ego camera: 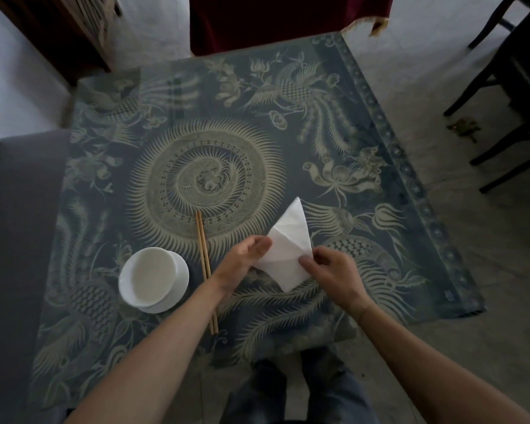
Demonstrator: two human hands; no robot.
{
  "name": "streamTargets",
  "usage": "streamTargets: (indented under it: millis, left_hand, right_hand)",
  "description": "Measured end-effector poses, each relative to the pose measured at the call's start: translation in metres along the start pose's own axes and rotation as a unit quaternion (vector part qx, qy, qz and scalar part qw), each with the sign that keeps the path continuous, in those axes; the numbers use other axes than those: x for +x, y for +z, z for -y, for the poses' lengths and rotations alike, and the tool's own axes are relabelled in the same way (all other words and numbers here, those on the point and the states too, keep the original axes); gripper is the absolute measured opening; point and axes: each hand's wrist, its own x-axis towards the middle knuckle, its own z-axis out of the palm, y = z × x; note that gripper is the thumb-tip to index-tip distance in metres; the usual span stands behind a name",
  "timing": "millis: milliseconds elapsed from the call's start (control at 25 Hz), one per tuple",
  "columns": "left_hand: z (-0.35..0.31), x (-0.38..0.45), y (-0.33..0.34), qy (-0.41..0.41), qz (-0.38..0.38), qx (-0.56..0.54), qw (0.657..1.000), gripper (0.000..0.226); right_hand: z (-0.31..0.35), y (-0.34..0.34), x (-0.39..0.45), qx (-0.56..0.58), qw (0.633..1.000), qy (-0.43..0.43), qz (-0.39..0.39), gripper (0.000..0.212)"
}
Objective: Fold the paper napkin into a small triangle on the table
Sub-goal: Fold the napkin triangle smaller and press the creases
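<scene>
A white paper napkin (285, 243) is partly folded into a creased, pointed shape, its tip aimed away from me. It sits just above the blue patterned tablecloth (380, 96). My left hand (245, 257) holds the napkin's left edge with fingers curled under it. My right hand (331, 275) pinches the napkin's right corner between thumb and fingers. The lower part of the napkin hangs between both hands.
A white bowl on a white saucer (152, 278) stands to the left of my hands. A pair of wooden chopsticks (205, 258) lies lengthwise under my left forearm. Dark chair legs (499, 117) stand at the right, off the table.
</scene>
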Motion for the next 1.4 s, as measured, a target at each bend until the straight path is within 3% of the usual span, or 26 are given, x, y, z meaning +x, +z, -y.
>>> streamTargets:
  millis: [120,240,400,520,840,960,1040,1160,1240,1400]
  left_hand:
    - [0.004,0.005,-0.01,-0.01,0.01,0.015,1.0,0.036]
    - [0.005,0.008,-0.01,0.004,-0.032,0.049,0.998,0.002]
    - [0.018,0.011,-0.011,-0.03,-0.038,0.25,0.967,0.006]
    - [0.023,0.014,-0.015,-0.035,-0.016,0.308,0.951,0.009]
    - [0.01,0.026,-0.027,0.021,0.058,0.451,0.891,0.019]
    - [0.013,0.025,-0.023,0.017,0.028,0.456,0.889,0.012]
    - [0.018,0.022,-0.021,0.015,0.008,0.462,0.886,0.021]
    - [0.027,0.019,-0.018,0.029,-0.027,0.489,0.871,0.018]
    - [0.028,0.02,-0.017,0.044,-0.045,0.491,0.869,0.013]
    - [0.031,0.015,-0.015,0.112,-0.082,0.508,0.85,0.009]
  right_hand:
    - [0.008,-0.009,0.012,0.126,0.989,0.064,0.051,0.01]
    - [0.007,-0.008,0.019,0.201,0.959,0.167,0.11,0.01]
    - [-0.005,0.005,0.016,0.153,0.944,0.259,0.135,0.013]
    - [-0.007,0.011,0.022,0.087,0.959,0.241,0.118,0.013]
    - [-0.003,0.012,0.04,0.121,0.958,0.205,0.163,0.014]
    - [-0.008,0.014,0.043,0.038,0.982,0.14,0.122,0.019]
    - [-0.013,0.014,0.042,-0.023,0.989,0.103,0.104,0.022]
    - [-0.016,0.012,0.043,-0.016,0.986,0.103,0.133,0.03]
    - [-0.016,0.012,0.046,0.01,0.989,0.096,0.109,0.02]
    - [-0.019,0.012,0.041,-0.084,0.994,0.0,0.066,0.021]
